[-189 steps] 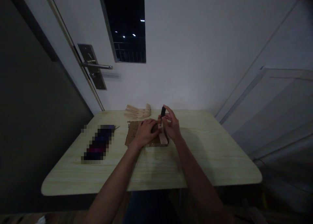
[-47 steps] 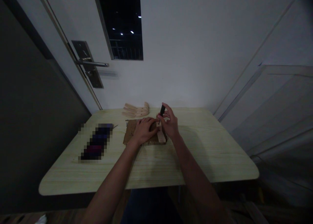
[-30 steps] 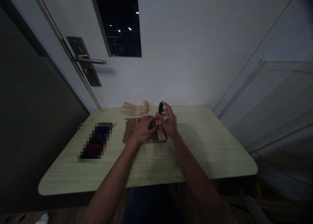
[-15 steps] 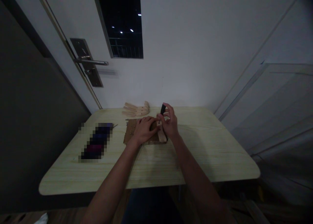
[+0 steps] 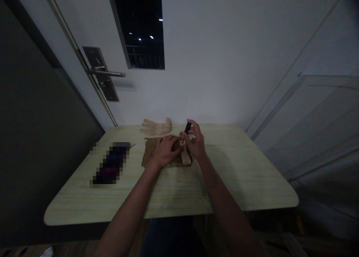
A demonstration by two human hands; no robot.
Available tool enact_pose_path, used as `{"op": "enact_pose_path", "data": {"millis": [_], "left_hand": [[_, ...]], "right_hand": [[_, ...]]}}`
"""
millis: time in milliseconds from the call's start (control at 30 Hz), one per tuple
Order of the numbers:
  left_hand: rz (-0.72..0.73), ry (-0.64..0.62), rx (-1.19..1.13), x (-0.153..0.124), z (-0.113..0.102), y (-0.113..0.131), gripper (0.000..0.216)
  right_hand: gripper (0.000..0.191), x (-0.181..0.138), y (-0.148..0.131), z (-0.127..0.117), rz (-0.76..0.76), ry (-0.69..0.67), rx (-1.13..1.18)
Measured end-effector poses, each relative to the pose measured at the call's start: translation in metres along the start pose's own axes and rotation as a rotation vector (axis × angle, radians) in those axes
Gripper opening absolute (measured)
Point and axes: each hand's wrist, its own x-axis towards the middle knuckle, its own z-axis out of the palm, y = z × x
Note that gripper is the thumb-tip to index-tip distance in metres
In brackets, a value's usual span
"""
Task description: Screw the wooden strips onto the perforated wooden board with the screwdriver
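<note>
Here, pinching a black cylindrical-handled tool (image 5: 188,128) in the right hand (image 5: 197,144), tilted over a pale narrow wooden piece (image 5: 185,158) on a brown ragged-edged board (image 5: 149,152), left hand (image 5: 166,150) spread across. Might skid towards those spread fingers from leaning too hard.

Saw solid black on the tool handle (image 5: 188,128) and plain pale tan on the wooden strip (image 5: 185,158). Noted brown on the cardboard (image 5: 150,147), flecked with dark marks, and light beige on the fanned wooden pieces (image 5: 161,129), specked with dark dots. Found pale yellow-green, streaked with fine grain, on the tabletop (image 5: 246,182); dark blue and dull magenta in blurred blocks on the pixelated object (image 5: 112,163); dark blue on the trousers (image 5: 174,236); silver on the door lever (image 5: 110,73).
</note>
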Motion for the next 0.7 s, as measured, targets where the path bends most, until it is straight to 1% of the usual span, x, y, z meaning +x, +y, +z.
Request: {"op": "enact_pose_path", "data": {"millis": [100,233,433,600,700], "left_hand": [[0.0,-0.006,0.006,0.0,0.0,0.0,0.038],[-0.003,0.007,0.024,0.001,0.001,-0.001,0.038],[0.007,0.027,0.021,0.0,0.004,-0.003,0.037],[0.006,0.017,0.014,0.0,0.002,-0.001,0.038],[0.004,0.013,0.01,0.001,0.002,-0.001,0.039]], "right_hand": [[0.046,0.0,-0.003,-0.003,0.002,-0.037,0.001],[0.041,-0.003,-0.006,-0.007,-0.031,-0.087,0.043],[0.049,-0.002,-0.004,0.0,-0.016,-0.041,0.043],[0.047,0.0,-0.001,0.004,-0.067,0.032,-0.033],[0.049,-0.001,-0.003,0.0,-0.059,-0.001,-0.038]]}}
